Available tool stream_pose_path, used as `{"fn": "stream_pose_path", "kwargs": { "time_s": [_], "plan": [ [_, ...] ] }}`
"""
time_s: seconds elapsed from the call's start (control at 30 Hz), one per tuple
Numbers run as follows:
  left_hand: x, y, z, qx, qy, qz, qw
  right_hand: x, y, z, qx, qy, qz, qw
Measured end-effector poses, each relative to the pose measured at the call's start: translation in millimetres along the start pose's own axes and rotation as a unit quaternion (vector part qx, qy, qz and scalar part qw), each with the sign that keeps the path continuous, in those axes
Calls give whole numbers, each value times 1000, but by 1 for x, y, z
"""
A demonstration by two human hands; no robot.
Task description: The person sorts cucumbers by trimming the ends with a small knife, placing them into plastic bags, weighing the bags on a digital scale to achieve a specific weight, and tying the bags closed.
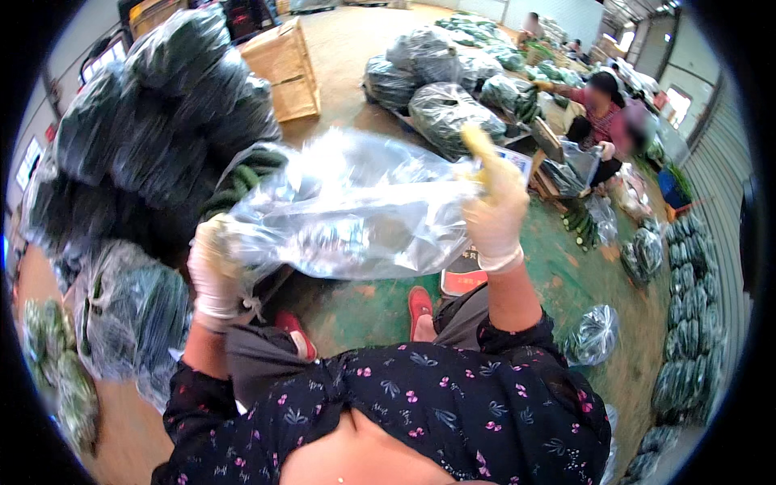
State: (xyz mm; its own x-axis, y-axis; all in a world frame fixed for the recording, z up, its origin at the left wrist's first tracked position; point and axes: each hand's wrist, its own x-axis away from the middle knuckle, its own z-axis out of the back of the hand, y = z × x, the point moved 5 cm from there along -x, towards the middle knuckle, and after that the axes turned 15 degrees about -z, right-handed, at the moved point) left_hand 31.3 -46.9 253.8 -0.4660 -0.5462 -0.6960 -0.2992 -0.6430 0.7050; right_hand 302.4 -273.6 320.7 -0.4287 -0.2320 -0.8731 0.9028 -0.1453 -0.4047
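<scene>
A large clear plastic bag (364,210) is stretched in the air between my two gloved hands, blurred by motion and looking mostly flat. My left hand (215,271) is closed on the bag's left end. At the other end, my right hand (495,206) grips the bag's edge, with one yellowed glove finger pointing up. Just beyond my left hand, green cucumbers (246,176) lie in an opened plastic wrapping, partly hidden by the bag. Below the bag, between my feet and to the right, a dark flat object with a red end (463,279) is partly covered.
Bulging bags of cucumbers (162,121) are piled high on the left, near a wooden crate (283,69). More filled bags (453,113) stand ahead. A co-worker (598,113) sits at the right near loose cucumbers (579,222). Wrapped bundles (687,315) line the right wall.
</scene>
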Motion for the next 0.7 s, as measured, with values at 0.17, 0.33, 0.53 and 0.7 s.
{"fn": "stream_pose_path", "kwargs": {
  "time_s": [0.17, 0.33, 0.53, 0.7],
  "plan": [
    [108, -78, -105, -199, -422, -74, 882, 90, 71, -77, 198, -476, -58, 855],
    [186, -112, -77, 250, -328, 395, 821, 108, 190, -75, 230, -441, -253, 830],
    [134, -76, -87, 498, -118, 397, 762, 150, 240, -91, 235, -548, -303, 744],
    [142, -118, -91, 475, -103, 450, 749, 193, 246, -166, 169, -695, -378, 588]
  ]
}}
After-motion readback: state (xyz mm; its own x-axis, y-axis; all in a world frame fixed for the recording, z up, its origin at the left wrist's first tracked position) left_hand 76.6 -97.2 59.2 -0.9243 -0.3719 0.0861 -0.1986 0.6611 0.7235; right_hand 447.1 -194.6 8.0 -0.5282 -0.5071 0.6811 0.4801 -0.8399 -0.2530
